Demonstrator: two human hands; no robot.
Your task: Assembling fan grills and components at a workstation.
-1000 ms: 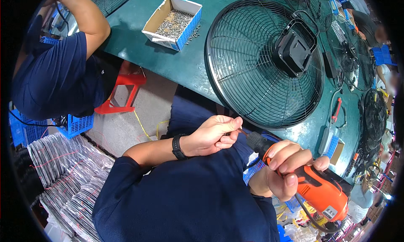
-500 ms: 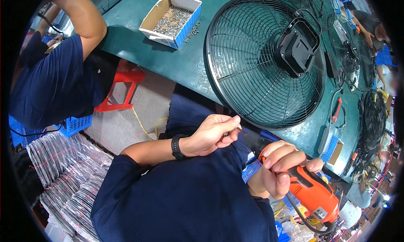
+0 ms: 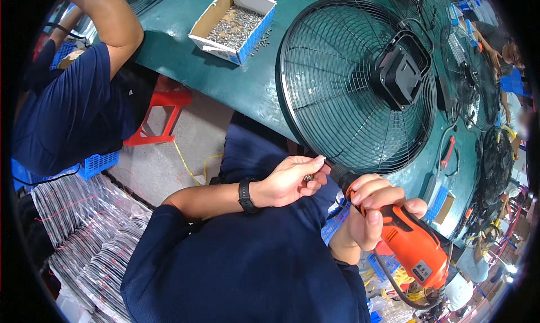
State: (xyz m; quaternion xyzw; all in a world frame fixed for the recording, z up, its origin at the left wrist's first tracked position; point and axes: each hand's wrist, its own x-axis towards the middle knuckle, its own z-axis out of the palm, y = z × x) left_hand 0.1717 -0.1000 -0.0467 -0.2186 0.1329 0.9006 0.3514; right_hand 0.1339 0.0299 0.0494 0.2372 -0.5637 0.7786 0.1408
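Observation:
An orange and black corded power drill (image 3: 413,247) is gripped in my right hand (image 3: 376,210), its black nose pointing up and left. My left hand (image 3: 295,179) is closed, thumb and forefinger pinched at the tip of the drill's bit. Small metal screws (image 3: 308,178) show in the curl of its fingers. Just beyond both hands lies a round black fan (image 3: 354,87) with a wire grille and a black motor housing (image 3: 398,78), resting on the green table (image 3: 225,89). The bit's very tip is hidden by my fingers.
An open cardboard box (image 3: 233,28) of screws stands at the back, loose screws beside it. To the left sit a co-worker in dark blue (image 3: 73,109) and a red stool (image 3: 160,115). Plastic-wrapped grilles (image 3: 95,227) are stacked lower left. More fans (image 3: 472,92) line the right.
The drill has shifted slightly up and left, its nose now closer to my left fingers. My left hand has turned a little, showing the screws more. The view has shifted slightly.

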